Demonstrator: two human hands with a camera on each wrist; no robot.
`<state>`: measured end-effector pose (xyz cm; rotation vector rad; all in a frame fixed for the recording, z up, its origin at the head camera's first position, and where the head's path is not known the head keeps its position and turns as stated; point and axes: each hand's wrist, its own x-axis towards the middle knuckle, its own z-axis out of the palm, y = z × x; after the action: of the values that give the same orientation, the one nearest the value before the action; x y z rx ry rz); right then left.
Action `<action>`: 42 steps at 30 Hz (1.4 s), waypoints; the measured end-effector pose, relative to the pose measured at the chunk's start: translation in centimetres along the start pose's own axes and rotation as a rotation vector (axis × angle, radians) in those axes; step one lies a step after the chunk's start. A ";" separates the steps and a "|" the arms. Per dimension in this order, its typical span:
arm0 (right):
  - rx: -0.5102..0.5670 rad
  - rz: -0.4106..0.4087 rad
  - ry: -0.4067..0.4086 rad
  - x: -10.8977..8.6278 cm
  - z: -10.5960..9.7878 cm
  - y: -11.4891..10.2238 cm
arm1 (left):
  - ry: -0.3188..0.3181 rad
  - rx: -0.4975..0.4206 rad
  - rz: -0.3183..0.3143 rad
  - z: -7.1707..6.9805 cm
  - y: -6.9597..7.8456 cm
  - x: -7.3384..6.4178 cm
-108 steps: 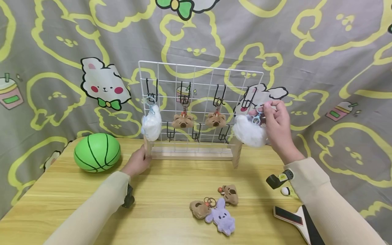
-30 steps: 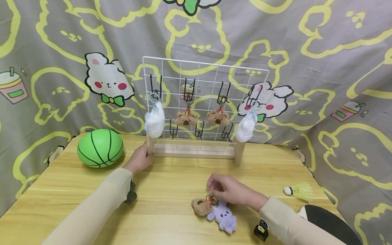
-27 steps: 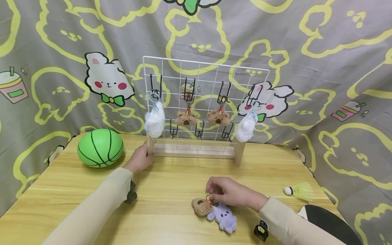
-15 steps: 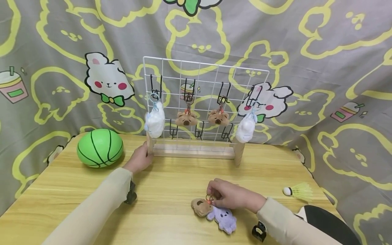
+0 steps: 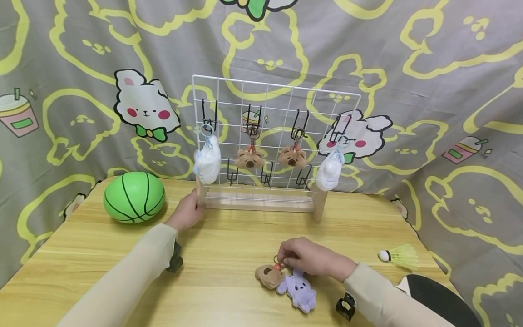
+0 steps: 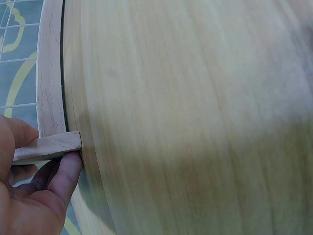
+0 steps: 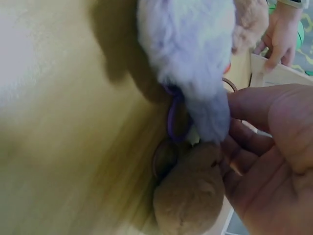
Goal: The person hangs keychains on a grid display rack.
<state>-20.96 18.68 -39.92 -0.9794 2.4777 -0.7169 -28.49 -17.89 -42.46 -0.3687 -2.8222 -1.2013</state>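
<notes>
A white wire grid rack on wooden feet stands at the table's back. My left hand grips its left wooden foot, thumb and fingers on either side. My right hand is low over the table, its thumb and fingers pinching the ring of a brown bear keychain with an orange bead. A lilac rabbit keychain lies against that bear, its ear by my thumb in the right wrist view. Another brown bear keychain lies at my fingers there; the hand hides it in the head view.
Two bear keychains hang mid-rack on black hooks, with white plush keychains at both ends. Lower hooks hold nothing. A green ball sits left; a shuttlecock and black paddle lie right.
The right hand has left the white plush keychain, now hanging at the rack's right end, and come down to the table keychains. Lately the bear's ring and bead have shifted slightly. The left hand stays put.
</notes>
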 end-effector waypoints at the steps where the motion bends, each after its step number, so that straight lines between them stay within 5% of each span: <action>1: 0.003 -0.013 0.003 -0.1 -0.1 0.0 | -0.001 0.001 0.001 0.0 0.0 0.0; 13: 0.202 -0.066 0.103 0.3 -0.6 0.5 | -0.003 0.002 0.002 -0.1 -0.1 0.0; 27: 0.779 0.007 0.094 1.1 0.9 0.9 | -0.012 0.006 0.003 0.2 -0.1 -0.1; 42: 0.746 -0.072 0.348 3.5 -1.3 -1.4 | -0.021 0.015 0.000 -0.4 0.4 -0.1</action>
<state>-23.33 15.70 -38.59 -0.6861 2.1206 -1.7850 -28.36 -17.90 -41.96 -0.3828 -2.8476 -1.1823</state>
